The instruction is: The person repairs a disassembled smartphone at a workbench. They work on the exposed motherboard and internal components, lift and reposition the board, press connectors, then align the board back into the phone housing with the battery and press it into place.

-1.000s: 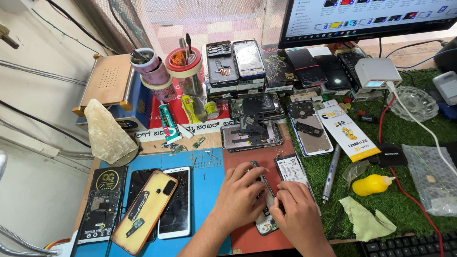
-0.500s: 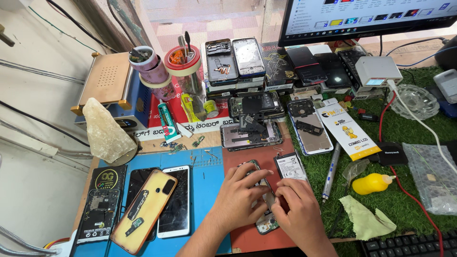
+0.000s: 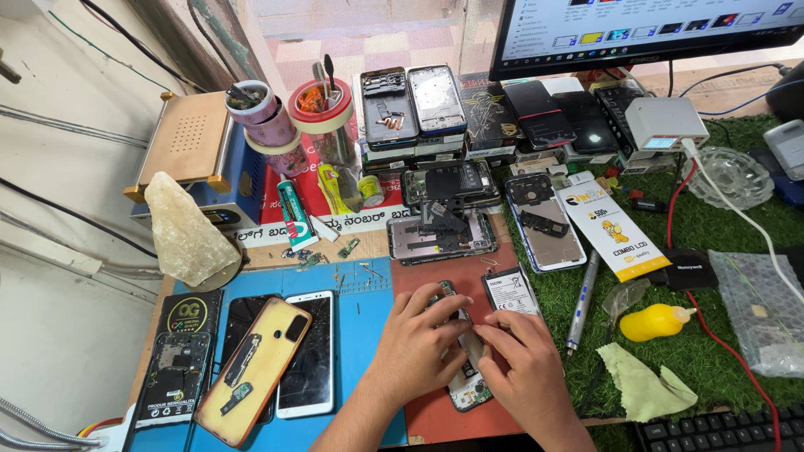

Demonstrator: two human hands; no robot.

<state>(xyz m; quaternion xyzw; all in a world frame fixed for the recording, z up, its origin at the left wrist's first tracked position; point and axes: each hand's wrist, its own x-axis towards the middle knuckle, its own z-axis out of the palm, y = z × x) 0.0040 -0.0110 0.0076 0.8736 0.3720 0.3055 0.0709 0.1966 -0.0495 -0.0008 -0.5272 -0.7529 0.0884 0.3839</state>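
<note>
An opened phone [image 3: 466, 387] with its circuit board showing lies on a red-brown mat [image 3: 435, 414] near the bench's front edge. My left hand [image 3: 417, 345] covers its left side and grips it. My right hand [image 3: 521, 368] rests on its right side, fingertips pressing on the middle of the phone. Most of the phone is hidden under both hands. A small black battery [image 3: 511, 292] lies just beyond my right hand.
A blue mat [image 3: 356, 335] at left carries a white-front phone [image 3: 307, 351], a yellow phone back cover [image 3: 255, 368] and a bare phone frame [image 3: 174, 377]. Opened phones [image 3: 440, 234] lie behind. A grey pen-shaped tool [image 3: 583, 300], yellow bottle [image 3: 657, 321] and green cloth [image 3: 645, 387] lie on green turf.
My right hand has slid left and up onto the phone, closing against my left hand. The left hand has stayed on the phone.
</note>
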